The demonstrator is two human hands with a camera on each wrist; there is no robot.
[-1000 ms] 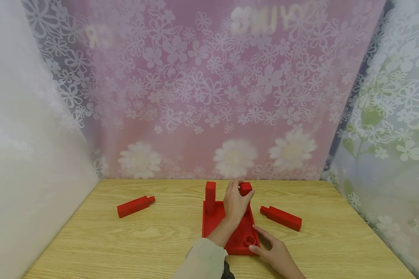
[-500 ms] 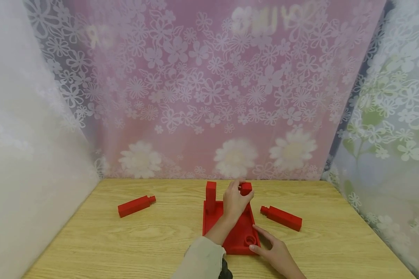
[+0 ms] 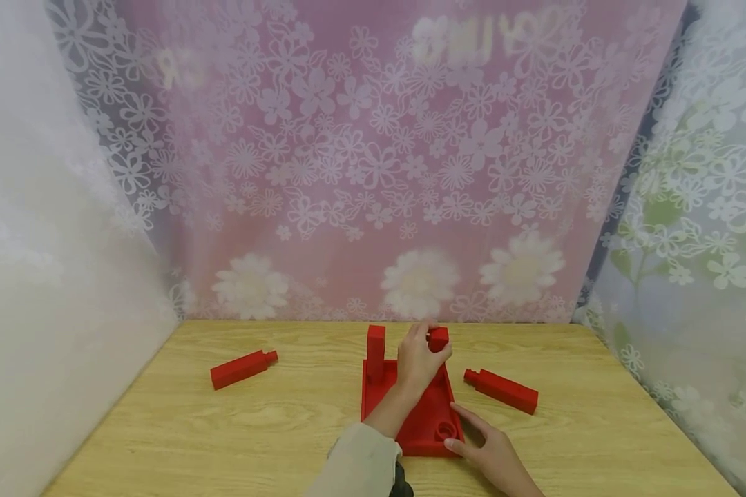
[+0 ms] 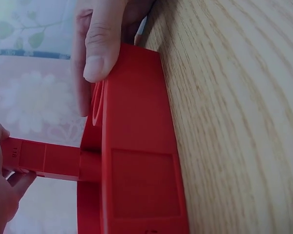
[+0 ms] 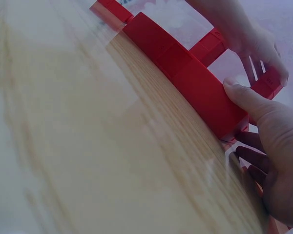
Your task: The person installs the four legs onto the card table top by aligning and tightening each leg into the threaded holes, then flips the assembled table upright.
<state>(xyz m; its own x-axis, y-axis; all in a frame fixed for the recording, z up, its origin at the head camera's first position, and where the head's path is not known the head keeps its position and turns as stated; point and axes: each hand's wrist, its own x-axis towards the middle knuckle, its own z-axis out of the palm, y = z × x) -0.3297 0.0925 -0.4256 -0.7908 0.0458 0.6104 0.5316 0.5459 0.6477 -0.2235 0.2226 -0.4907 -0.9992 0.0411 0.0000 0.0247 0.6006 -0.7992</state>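
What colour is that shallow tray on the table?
Red; the tray shows best in the head view.

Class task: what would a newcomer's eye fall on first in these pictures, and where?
Probably the bright red tray near the middle of the wooden table, an upright post standing at its far left corner. The left hand grips a second post at the far right corner, while the right hand holds the near right corner. A loose post lies left, another post right.

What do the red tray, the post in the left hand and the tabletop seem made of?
Tray: probably matte plastic; uniform red, crisp recessed panel.
Post: apparently the same plastic; matching colour, dull faces.
Tabletop: wood or laminate, cannot tell which; visible grain, slight sheen.
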